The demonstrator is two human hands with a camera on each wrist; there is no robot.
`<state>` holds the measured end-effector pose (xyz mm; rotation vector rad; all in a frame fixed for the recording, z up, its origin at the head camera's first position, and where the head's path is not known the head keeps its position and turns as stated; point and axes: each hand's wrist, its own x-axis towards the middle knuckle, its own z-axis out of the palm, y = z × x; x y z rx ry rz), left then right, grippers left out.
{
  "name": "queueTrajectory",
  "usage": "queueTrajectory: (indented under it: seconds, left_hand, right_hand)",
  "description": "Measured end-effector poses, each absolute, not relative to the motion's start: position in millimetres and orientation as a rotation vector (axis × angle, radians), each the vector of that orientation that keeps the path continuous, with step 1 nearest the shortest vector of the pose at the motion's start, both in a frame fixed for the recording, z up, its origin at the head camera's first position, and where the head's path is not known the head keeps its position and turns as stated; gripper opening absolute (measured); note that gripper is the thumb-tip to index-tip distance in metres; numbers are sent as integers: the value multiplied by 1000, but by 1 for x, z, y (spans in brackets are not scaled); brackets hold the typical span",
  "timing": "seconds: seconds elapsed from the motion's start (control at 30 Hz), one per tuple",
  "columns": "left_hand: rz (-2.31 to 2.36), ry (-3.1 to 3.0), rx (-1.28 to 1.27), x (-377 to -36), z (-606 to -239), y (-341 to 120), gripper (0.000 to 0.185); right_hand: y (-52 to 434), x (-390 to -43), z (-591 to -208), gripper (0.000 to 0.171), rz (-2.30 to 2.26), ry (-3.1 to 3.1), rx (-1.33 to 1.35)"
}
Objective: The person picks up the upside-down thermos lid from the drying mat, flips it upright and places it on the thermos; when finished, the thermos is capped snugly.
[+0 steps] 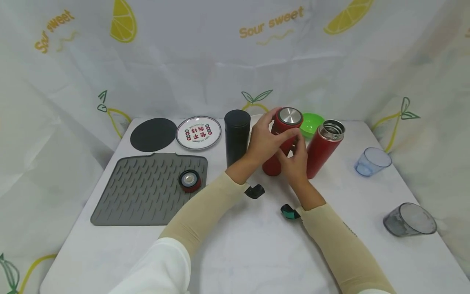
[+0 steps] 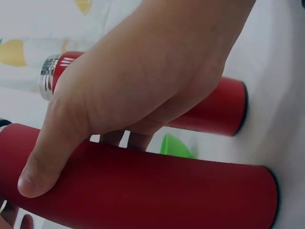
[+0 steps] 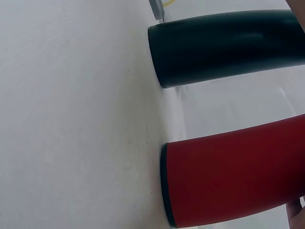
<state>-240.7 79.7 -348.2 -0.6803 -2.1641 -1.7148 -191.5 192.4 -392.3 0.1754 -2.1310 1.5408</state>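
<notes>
Both hands hold the capped red flask (image 1: 280, 141) upright near the middle of the bench (image 1: 235, 245): the left hand (image 1: 265, 139) curls round its upper body, the right hand (image 1: 295, 158) grips lower down, between a black flask (image 1: 236, 136) and an open red flask (image 1: 324, 147), with a green bowl (image 1: 312, 123) just behind

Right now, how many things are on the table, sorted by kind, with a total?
Insulated bottles: 3 – capped red metal bottle gripped by left hand and right hand, open red metal bottle, black cylindrical bottle
Clear plastic cups: 2 – bluish, grey
Mats: 2 – grey ribbed, black round
Printed plate: 1
Green bowl: 1
Loose red lid: 1
Total: 10
</notes>
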Motion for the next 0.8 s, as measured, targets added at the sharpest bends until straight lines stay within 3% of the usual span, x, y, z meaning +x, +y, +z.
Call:
queueTrajectory:
  seconds: [0.37, 0.6, 0.8]
  left_hand:
    - [-1737, -2198, -733, -245, -351, 76, 71]
    - [-1752, -2192, -771, -242, -357, 74, 82]
    - [-1719, -2065, -796, -232, -366, 76, 66]
  right_hand:
    - [189, -189, -387, 61, 1493, -2133, 198]
    - [189, -189, -386, 69, 1500, -2136, 187]
    - [188, -189, -387, 69, 1502, -2140, 183]
